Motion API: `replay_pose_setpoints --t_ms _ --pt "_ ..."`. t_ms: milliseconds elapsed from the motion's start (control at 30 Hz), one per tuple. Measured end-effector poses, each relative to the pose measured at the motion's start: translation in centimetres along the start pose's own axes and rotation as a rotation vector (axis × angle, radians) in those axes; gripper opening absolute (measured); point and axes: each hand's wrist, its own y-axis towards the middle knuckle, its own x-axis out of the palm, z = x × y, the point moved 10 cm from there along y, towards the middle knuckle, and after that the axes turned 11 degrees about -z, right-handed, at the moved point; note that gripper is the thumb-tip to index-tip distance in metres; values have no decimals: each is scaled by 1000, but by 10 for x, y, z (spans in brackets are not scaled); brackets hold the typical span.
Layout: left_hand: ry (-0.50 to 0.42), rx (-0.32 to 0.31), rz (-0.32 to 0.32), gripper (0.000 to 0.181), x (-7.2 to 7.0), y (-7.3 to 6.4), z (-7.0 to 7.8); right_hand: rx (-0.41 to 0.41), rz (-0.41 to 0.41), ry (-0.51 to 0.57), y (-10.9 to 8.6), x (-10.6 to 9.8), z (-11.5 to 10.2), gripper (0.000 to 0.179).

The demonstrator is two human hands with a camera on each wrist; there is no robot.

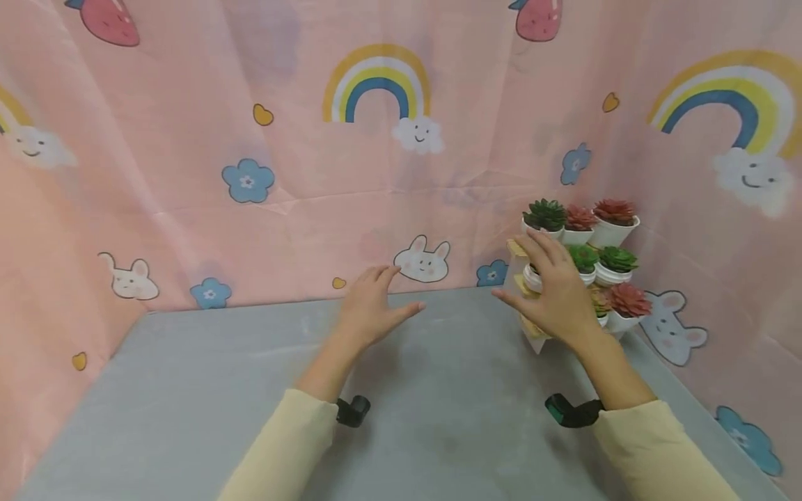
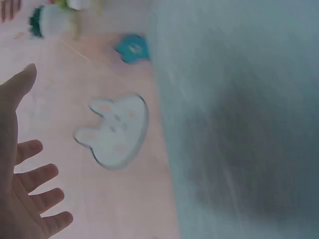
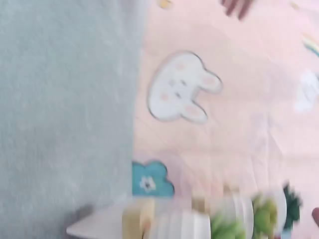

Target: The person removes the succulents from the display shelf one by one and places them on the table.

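1. Fingers (image 2: 40, 178) of the left hand (image 1: 368, 309) were spread, empty, well left of the plant stand (image 1: 517, 268).
2. The right hand (image 1: 560, 297) partly hid the stand, thumb wide, apparently holding nothing; contact was unclear.
3. Potted succulents (image 1: 617, 260) sat on the stand's tiers.
4. The step seemed pre-grasp; the next move probably called for narrowing fingers at the stand.

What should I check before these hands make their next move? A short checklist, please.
1. Left hand free: ok, open and holding nothing.
2. Left hand beside the plant stand: not ok, it is apart, off to the stand's left.
3. Stand upright on the table: ok.
4. Top-row plants in place: ok, three show.
5. Right hand clear of the stand: cannot tell, it overlaps the stand in the head view.
6. All lower pots in place: cannot tell, the right hand hides some.
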Motion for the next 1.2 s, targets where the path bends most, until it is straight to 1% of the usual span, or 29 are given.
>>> replay_pose_setpoints --t_ms 133,300,367,467,567,667,733,800,967,1100,1200 --pt "-97 6 -7 79 11 3 21 71 123 68 -22 -23 29 85" --pt "-115 36 -47 80 34 5 53 164 249 91 -53 -39 64 92" --pt "-125 52 -55 80 45 5 65 203 284 95 -63 -42 78 94" --pt "-149 68 -64 79 62 3 79 267 340 112 -78 -44 99 93" --pt "-162 74 -74 78 76 5 91 337 390 110 -92 -43 119 92" --pt "-187 81 -84 78 87 9 101 380 428 125 -105 -43 137 92" --pt "-220 83 -89 79 94 11 106 401 439 139 -112 -42 147 91" --pt "-272 79 -92 78 100 13 109 439 433 160 -119 -39 156 89" --pt "-379 33 -118 72 124 14 112 565 352 215 -132 -18 178 86" --pt "-465 -3 -147 74 143 17 116 593 313 268 -139 -3 189 84" --pt "-534 -13 -162 77 156 22 121 602 336 362 -146 4 195 81"
